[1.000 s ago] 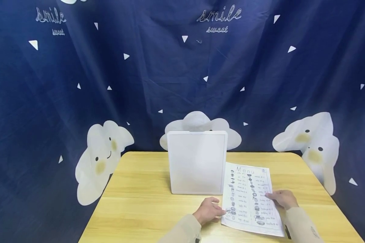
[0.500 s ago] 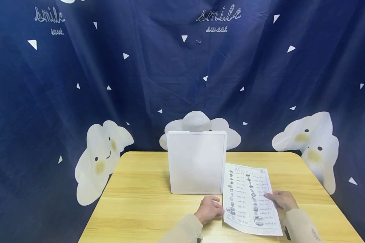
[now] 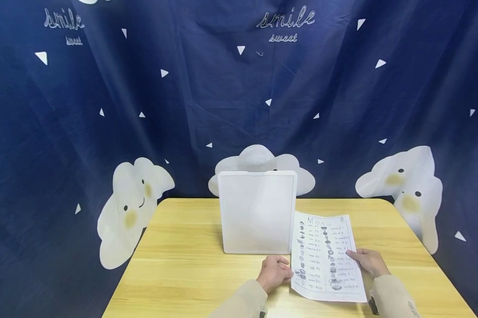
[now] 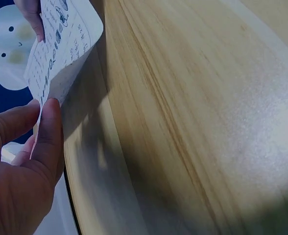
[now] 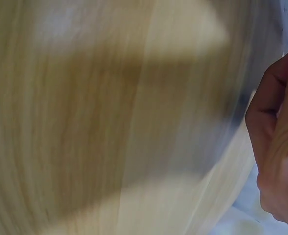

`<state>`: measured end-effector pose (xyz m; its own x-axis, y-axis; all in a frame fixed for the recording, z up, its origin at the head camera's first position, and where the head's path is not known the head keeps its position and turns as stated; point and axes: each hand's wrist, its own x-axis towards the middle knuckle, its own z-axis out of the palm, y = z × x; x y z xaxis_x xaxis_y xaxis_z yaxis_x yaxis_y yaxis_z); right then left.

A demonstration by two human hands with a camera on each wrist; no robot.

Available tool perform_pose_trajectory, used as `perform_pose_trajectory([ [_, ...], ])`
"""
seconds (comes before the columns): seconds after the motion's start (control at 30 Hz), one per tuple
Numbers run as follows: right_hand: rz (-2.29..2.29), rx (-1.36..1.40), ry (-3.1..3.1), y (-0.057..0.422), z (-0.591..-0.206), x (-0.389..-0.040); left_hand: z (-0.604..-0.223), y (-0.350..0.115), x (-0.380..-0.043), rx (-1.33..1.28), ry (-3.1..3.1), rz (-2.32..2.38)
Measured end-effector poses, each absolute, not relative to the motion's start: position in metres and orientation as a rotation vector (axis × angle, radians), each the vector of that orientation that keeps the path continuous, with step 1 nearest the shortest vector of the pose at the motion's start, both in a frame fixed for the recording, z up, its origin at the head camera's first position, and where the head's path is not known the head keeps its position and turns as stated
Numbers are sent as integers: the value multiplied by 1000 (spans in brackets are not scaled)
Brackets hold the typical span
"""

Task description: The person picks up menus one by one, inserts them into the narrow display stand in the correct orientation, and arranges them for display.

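Note:
A white sheet headed "Menu" (image 3: 322, 260), with small pictures and lines of writing in two columns, is held between both hands. The left hand (image 3: 274, 273) pinches its left edge near the bottom; in the left wrist view the thumb and fingers of the left hand (image 4: 29, 152) grip the paper (image 4: 65, 54), which bends and stands off the table. At the right edge, the right hand (image 3: 369, 261) holds the sheet with its thumb on the printed face. Only part of the right hand (image 5: 276, 132) shows in the right wrist view, with a corner of paper beside it.
A white framed board (image 3: 258, 214) stands upright on the wooden table (image 3: 175, 265), left of the sheet and close to its edge. Behind the table hangs a dark blue curtain (image 3: 207, 88) with white clouds and triangles.
The sheet's lower edge has risen a little in the head view and its tilt has changed. Both hands keep their hold and have barely shifted.

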<state>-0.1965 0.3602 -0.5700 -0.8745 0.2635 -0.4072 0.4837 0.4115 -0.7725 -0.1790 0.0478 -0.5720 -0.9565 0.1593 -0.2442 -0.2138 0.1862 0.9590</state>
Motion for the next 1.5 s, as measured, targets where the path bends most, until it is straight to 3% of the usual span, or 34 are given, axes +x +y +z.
perform_pose_trajectory([
  [1.03,-2056,467,1959,380,-568,-173,-563,43,-180,-25,2319,1807],
  [1.37,-1626,431,2353,386,-560,-178,-558,36,-185,40,2348,1808],
  [1.5,-1668,424,2326,387,-557,-180,-556,33,-186,77,2375,1791],
])
